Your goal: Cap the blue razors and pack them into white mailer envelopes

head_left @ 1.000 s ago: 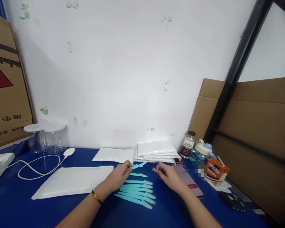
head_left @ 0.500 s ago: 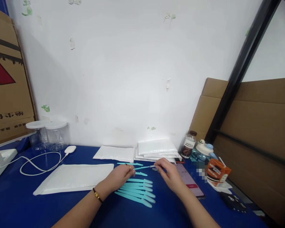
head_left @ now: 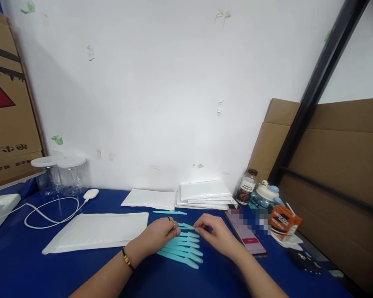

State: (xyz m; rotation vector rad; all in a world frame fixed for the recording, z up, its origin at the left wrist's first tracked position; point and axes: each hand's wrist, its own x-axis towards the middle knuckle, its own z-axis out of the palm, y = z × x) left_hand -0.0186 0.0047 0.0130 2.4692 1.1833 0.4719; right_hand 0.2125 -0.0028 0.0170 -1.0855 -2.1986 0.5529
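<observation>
Several teal eyebrow razors [head_left: 186,250] lie fanned in a row on the blue table, handles to the left and blade ends to the right. My left hand [head_left: 161,236] is closed over the upper part of the row, its thumb and fingers pinching the handle of one eyebrow razor [head_left: 185,227]. At that razor's blade end, the thumb and forefinger of my right hand [head_left: 216,232] are closed on the tip. Another eyebrow razor [head_left: 170,212] lies apart, beyond my left hand. My fingers partly hide the held razor.
A large white padded envelope [head_left: 99,231] lies at left. Smaller white packets [head_left: 149,199] and a stack of them [head_left: 205,192] rest by the wall. To the right are a phone [head_left: 245,234], a brown-capped bottle [head_left: 247,186] and an orange drink carton [head_left: 286,223]. A white cable [head_left: 52,225] curls at left.
Both hands have come down slightly toward the row with the razor, and my right hand has moved a little left. The razor stretched between them is now low beside the others.
</observation>
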